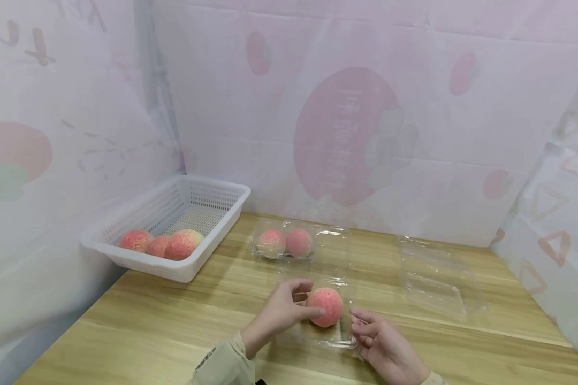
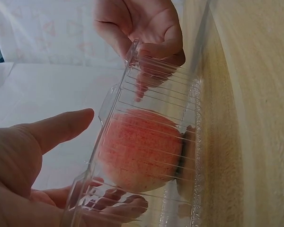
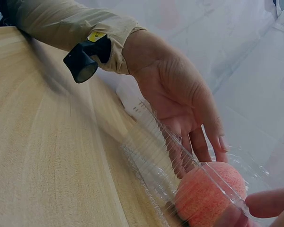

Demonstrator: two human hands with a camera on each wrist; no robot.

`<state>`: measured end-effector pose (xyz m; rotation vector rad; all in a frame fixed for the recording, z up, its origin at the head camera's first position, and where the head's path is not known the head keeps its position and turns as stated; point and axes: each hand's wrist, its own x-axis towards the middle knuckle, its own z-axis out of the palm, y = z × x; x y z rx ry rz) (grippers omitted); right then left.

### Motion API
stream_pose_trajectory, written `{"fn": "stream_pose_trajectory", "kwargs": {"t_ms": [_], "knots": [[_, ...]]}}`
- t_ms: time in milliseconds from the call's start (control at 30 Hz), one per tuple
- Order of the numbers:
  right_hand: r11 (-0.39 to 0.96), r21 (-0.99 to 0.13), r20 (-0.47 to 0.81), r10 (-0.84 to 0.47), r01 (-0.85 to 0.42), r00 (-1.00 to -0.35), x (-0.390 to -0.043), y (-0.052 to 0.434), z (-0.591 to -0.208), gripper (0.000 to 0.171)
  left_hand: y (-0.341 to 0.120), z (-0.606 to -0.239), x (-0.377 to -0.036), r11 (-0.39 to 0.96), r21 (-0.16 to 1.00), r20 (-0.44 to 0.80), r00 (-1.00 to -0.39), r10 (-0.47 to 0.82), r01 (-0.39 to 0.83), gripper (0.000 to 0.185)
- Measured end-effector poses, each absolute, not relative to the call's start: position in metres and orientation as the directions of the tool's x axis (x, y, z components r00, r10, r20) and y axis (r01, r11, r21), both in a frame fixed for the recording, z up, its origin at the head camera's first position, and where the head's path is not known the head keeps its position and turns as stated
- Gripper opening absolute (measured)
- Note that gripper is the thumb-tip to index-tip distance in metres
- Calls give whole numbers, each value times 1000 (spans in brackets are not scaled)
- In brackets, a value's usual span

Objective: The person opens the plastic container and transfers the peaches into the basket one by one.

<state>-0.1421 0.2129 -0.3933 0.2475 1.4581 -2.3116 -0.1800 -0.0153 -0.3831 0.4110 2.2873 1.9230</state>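
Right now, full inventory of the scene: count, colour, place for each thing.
basket: 1, white, back left of the table.
basket peaches: 3, pink-orange, at the basket's near end.
far box: 1, clear, mid-table, holding two peaches.
boxed peaches: 2, pink, side by side in the far box.
near box: 1, clear, at the table's front edge between the hands.
peach: 1, pink-red, in the near box.
empty box: 1, clear, right side of the table.
table: 1, light wood.
left hand: fingers on the peach.
right hand: fingers at the near box's right edge.
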Motion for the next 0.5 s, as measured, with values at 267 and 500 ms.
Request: {"fn": "stream_pose_trajectory", "kwargs": {"t_ms": [267, 500], "knots": [[-382, -820, -351, -253, 427, -901, -143, 213, -394, 58, -15, -386, -182, 146, 983, 56, -940, 336, 111, 61], [-381, -814, -362, -259, 439, -895, -144, 213, -395, 58, -15, -387, -182, 147, 984, 49, -944, 326, 102, 61]]}}
